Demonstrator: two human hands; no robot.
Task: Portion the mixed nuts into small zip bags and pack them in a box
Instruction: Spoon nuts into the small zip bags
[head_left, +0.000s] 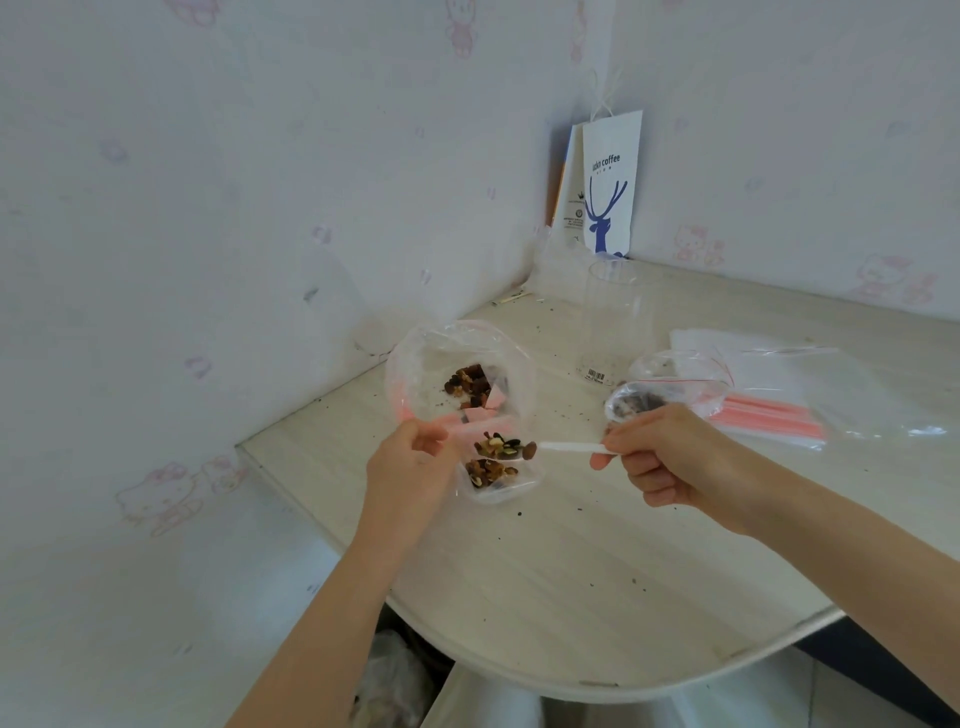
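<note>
My left hand (410, 467) pinches the pink-zip rim of a small clear zip bag (498, 480) and holds it just above the table; mixed nuts lie in its bottom. My right hand (660, 457) grips the handle of a white plastic spoon (566, 448), whose bowl, heaped with mixed nuts (501, 448), is over the small bag's mouth. Behind them lies a large open clear bag (457, 374) with a small heap of mixed nuts and pink pieces inside. A filled small zip bag (660, 397) sits just beyond my right hand.
A pile of empty pink-zip bags (769, 410) lies at the right. A clear plastic cup (613, 322) stands mid-table, a white paper coffee bag (608, 187) in the corner. Crumbs dot the pale table (571, 571), whose curved edge is near me. Walls close the left and back.
</note>
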